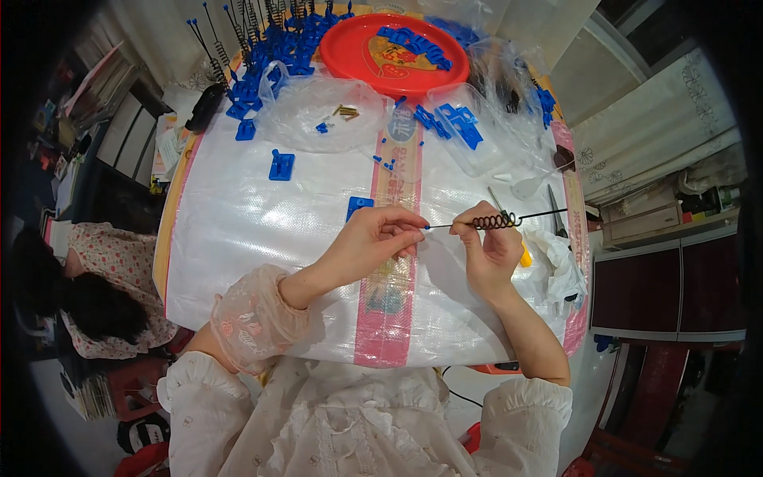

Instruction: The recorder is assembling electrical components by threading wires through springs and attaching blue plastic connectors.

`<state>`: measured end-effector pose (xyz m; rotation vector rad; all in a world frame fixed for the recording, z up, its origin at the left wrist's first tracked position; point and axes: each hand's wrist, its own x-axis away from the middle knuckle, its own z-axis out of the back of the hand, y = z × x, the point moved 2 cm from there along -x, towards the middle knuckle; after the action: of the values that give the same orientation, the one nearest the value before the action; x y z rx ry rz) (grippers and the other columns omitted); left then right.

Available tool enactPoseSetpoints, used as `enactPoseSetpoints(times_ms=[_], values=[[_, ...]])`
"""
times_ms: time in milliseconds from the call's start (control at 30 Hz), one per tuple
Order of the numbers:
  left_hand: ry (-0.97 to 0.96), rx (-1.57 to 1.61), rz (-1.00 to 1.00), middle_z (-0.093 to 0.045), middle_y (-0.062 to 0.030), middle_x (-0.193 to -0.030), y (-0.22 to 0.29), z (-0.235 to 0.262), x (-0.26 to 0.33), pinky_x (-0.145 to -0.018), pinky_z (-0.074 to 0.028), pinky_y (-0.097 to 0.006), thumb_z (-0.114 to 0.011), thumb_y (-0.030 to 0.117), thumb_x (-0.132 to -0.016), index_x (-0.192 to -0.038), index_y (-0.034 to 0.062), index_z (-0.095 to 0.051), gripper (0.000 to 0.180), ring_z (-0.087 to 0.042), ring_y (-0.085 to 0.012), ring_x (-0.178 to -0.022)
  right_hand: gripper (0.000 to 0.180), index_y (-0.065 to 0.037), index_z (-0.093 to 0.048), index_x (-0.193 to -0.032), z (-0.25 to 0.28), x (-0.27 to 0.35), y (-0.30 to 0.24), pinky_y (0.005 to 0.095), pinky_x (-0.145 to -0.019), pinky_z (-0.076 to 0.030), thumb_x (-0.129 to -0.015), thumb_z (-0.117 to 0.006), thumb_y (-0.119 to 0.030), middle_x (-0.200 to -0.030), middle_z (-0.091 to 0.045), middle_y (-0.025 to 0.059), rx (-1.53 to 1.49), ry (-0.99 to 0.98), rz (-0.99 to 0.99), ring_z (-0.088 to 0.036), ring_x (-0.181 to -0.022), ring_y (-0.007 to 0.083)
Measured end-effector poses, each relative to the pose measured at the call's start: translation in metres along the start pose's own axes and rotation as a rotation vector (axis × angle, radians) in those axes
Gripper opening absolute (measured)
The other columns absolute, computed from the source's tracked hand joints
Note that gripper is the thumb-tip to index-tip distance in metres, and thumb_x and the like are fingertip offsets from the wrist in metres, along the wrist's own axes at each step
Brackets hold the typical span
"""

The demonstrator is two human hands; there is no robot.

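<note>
Over the middle of the table, my right hand (486, 250) grips a thin dark rod with a black coil spring (497, 220) around it. The rod lies level and its far end reaches toward the table's right edge. At the rod's left end, my left hand (387, 232) pinches a tiny blue cap (427, 226) between thumb and fingertips; whether the cap is fully on the rod is too small to tell. Just behind my left hand lies a blue plastic base (360, 206), partly covered by it. Another blue base (281, 166) with a raised post sits farther left.
A red round tray (334, 60) with blue pieces stands at the back. Left of it crowd several blue bases with upright springs (238, 36). A clear bag (306, 119) bears brass-coloured pieces. Scissors (554, 208) and crumpled tissue (556, 258) lie at right. Another person (111, 306) is at left.
</note>
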<state>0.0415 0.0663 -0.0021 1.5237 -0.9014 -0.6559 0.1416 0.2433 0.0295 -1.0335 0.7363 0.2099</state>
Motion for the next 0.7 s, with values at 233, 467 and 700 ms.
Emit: enactPoseSetpoints(times_ms=[233,467,700], values=[[-0.014,-0.043,-0.001,-0.071,-0.0046,-0.091,-0.003,0.000,0.001,-0.073,-0.055,-0.024,-0.067,0.007,-0.098,-0.115,-0.0036,-0.069,0.020,-0.065,-0.0079,-0.078,0.014,0.002,-0.067,-0.087,-0.009,-0.003,-0.017,0.0313,-0.059,-0.048,-0.079,-0.072,0.012,-0.080,-0.069,0.0112,0.074,-0.055,0.091,-0.065,-0.068,0.0226],[-0.014,-0.039,0.016,-0.072,-0.0050,-0.092,-0.001,-0.001,0.001,-0.074,-0.055,-0.024,-0.066,0.005,-0.097,-0.114,-0.0038,-0.069,0.019,-0.066,-0.0080,-0.079,0.014,0.001,-0.067,-0.087,-0.012,0.000,-0.018,0.0301,-0.056,-0.046,-0.078,-0.074,0.010,-0.079,-0.069,0.0103,0.088,-0.070,0.125,-0.062,-0.065,0.0212],[-0.004,-0.045,0.015,-0.073,-0.0059,-0.093,0.001,-0.002,0.002,-0.075,-0.055,-0.025,-0.066,0.004,-0.096,-0.114,-0.0041,-0.068,0.019,-0.068,-0.0094,-0.079,0.015,0.001,-0.067,-0.088,-0.013,0.001,-0.016,0.0293,-0.056,-0.047,-0.078,-0.075,0.010,-0.080,-0.070,0.0100,0.070,-0.056,0.101,-0.063,-0.065,0.0206]])
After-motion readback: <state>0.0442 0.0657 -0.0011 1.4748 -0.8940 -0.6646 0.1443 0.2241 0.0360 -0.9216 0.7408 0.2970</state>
